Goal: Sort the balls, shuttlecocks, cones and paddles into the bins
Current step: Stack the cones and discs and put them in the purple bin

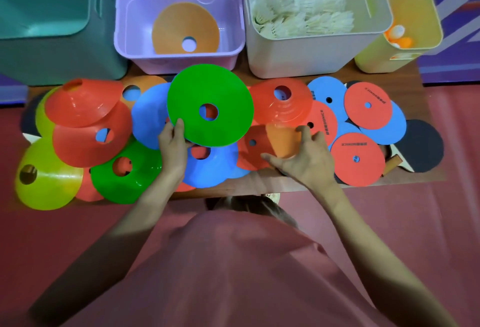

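Note:
My left hand (173, 142) pinches the near edge of a green disc cone (210, 104) and holds it tilted above the pile, in front of the purple bin (179, 59). That bin holds one orange cone (185, 28). My right hand (302, 156) grips an orange cone (283, 141) seen edge-on, between thumb and fingers. Red, blue, green and yellow cones (88, 129) lie heaped on the brown table (241, 186). Flat red and blue discs (367, 106) overlap at the right, with a black paddle (422, 146) partly under them.
A teal bin (52, 51) stands at the back left. A white bin (311, 56) holds several white shuttlecocks (304, 12). A yellow bin (413, 15) at the far right holds orange and white balls (398, 37). Red floor surrounds the table.

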The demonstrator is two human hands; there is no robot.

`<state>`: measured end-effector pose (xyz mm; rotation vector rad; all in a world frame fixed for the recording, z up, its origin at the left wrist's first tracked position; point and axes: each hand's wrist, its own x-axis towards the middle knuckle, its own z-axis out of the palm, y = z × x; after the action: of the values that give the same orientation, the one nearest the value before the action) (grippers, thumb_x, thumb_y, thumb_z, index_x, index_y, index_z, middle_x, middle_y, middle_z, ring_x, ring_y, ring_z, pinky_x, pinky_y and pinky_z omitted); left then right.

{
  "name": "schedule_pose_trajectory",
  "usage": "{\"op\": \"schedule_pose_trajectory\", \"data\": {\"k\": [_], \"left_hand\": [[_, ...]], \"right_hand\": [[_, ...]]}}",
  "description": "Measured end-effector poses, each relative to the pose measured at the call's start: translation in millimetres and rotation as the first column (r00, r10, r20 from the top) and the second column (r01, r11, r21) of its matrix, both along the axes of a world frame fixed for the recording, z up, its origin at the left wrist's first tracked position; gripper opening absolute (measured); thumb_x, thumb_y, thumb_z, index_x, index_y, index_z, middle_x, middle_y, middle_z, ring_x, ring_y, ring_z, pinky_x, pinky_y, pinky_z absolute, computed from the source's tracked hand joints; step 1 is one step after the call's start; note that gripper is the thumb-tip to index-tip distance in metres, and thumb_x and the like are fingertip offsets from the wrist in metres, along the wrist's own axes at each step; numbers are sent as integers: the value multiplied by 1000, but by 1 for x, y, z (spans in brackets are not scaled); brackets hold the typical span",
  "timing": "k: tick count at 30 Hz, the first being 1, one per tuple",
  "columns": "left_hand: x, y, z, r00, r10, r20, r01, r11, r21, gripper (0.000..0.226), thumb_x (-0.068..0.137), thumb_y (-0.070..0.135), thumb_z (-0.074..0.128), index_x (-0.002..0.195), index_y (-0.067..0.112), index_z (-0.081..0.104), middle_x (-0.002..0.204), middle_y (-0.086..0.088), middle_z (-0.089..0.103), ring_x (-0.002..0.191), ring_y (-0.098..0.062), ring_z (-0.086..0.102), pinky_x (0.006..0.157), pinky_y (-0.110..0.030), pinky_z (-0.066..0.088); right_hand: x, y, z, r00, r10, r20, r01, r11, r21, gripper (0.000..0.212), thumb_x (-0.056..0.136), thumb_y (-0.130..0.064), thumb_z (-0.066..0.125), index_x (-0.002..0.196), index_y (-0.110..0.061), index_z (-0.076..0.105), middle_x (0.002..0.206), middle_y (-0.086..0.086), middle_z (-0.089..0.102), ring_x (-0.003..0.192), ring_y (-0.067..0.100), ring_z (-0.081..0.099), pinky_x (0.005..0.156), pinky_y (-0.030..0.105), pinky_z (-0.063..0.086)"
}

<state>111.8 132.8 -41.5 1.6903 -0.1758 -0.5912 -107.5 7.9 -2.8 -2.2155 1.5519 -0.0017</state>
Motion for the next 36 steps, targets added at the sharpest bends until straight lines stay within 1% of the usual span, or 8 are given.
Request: {"op": "schedule_pose_trajectory", "data": {"k": [8, 13, 18, 24, 27, 31, 34, 36], "left_hand": [[4, 4, -1, 990, -141, 15, 140, 987, 78, 19, 98, 21, 46, 83, 20, 57, 86, -9, 60, 84, -25, 61, 73, -45, 57], [0, 5, 5, 993, -116, -27, 118, 989, 92, 18, 99, 20, 46, 92, 12, 59, 94, -14, 63, 92, -37, 64, 75, -49, 57], [3, 11, -4, 989, -76, 125, 54, 983, 173, 25, 87, 42, 43, 82, 20, 56, 81, -10, 60, 82, -27, 61, 76, -61, 51], [-9, 2, 2, 988, -129, 88, 115, 981, 154, 43, 85, 48, 46, 79, 8, 57, 79, -22, 60, 81, -39, 63, 76, -61, 51], [-19, -9, 15, 988, -155, 9, 153, 982, 112, 48, 91, 43, 49, 74, -1, 48, 65, -12, 45, 66, -21, 48, 68, -43, 47], [-39, -20, 27, 974, -204, -96, 205, 979, 10, 29, 95, 37, 49, 87, 10, 53, 69, -4, 47, 66, -14, 43, 64, -28, 36], [-50, -25, 31, 963, -248, -102, 248, 969, -12, 28, 101, 27, 43, 95, 2, 55, 62, 4, 50, 59, -7, 48, 54, -18, 43], [-56, -28, 30, 954, -277, -113, 276, 961, -23, 33, 101, 28, 42, 96, -2, 57, 78, -10, 55, 78, -17, 55, 67, -29, 52]], "right_hand": [[24, -22, 33, 742, -174, 647, -1, 965, 261, 33, 88, -39, 45, 115, -23, 52, 91, -10, 57, 76, 8, 50, 68, 29, 43], [28, -26, 30, 765, -134, 630, 10, 980, 197, 16, 98, -31, 31, 90, -34, 44, 55, -17, 42, 52, 6, 38, 52, 40, 43], [19, -32, 29, 862, 89, 499, -27, 991, -130, 26, 100, -35, 22, 94, -19, 41, 56, -1, 35, 48, 32, 47, 45, 46, 42], [21, -40, 34, 751, -10, 660, -7, 1000, 23, 25, 101, -22, 37, 80, -12, 45, 60, -2, 39, 52, 16, 36, 48, 31, 33], [21, -47, 22, 764, -58, 643, -7, 995, 98, 26, 99, -18, 42, 86, 5, 43, 72, 12, 41, 62, 13, 34, 56, 32, 31], [17, -57, 5, 836, -63, 545, -3, 993, 118, 20, 98, -19, 46, 86, -6, 39, 95, 10, 39, 89, 21, 36, 78, 31, 31], [12, -63, 0, 828, -12, 561, -107, 978, 178, 21, 98, -21, 47, 90, -4, 38, 85, 6, 40, 78, 19, 38, 67, 27, 29], [9, -64, -2, 813, 43, 581, -161, 975, 153, 24, 97, -18, 51, 88, -6, 33, 69, -2, 33, 61, 14, 33, 56, 29, 27]]}}
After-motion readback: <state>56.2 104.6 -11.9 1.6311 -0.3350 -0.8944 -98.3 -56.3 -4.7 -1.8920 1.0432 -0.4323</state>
